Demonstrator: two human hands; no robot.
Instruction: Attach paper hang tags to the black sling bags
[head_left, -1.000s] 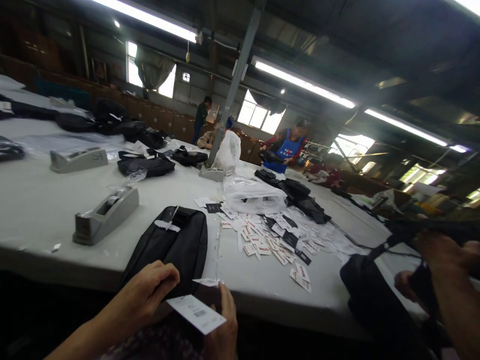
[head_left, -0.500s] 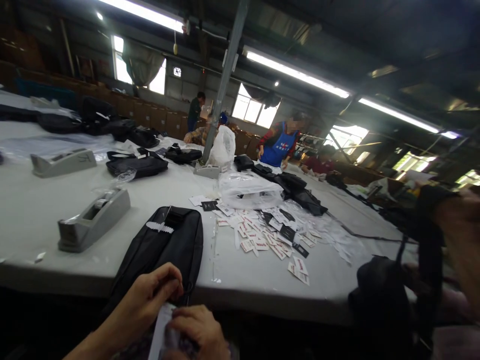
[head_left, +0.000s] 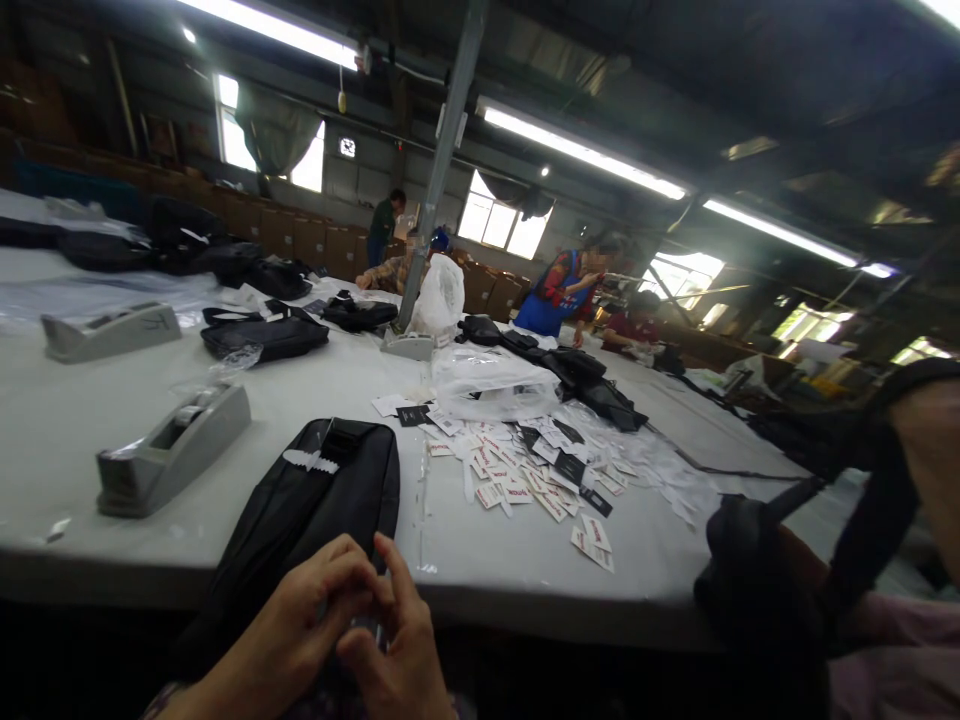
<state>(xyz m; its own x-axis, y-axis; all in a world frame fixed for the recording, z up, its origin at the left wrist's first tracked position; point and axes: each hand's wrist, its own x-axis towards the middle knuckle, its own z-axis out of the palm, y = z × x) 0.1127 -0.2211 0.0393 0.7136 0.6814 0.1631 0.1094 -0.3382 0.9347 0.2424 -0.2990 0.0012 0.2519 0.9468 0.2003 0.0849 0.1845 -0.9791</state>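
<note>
A black bag (head_left: 322,490) lies at the table's front edge, with a white strip (head_left: 310,461) on its upper part. Over its lower end my left hand (head_left: 300,610) is closed in a pinch. My right hand (head_left: 397,630) is closed beside it, fingertips close to those of my left. Something small and pale shows between the two hands, too hidden to name. To the right of the bag, white, red-printed and black tags (head_left: 525,470) are scattered loosely.
Grey tape dispensers (head_left: 172,450) stand at the left. Beyond the tags are a clear plastic bag (head_left: 495,382) and more black bags (head_left: 262,335). A metal post (head_left: 442,160) rises mid-table. At the right, another person's arm (head_left: 930,470) handles a black bag; people work farther back.
The white strip between my hands no longer shows as before. My right hand has risen and its fingers have come up against my left. The person in the blue apron has leaned over.
</note>
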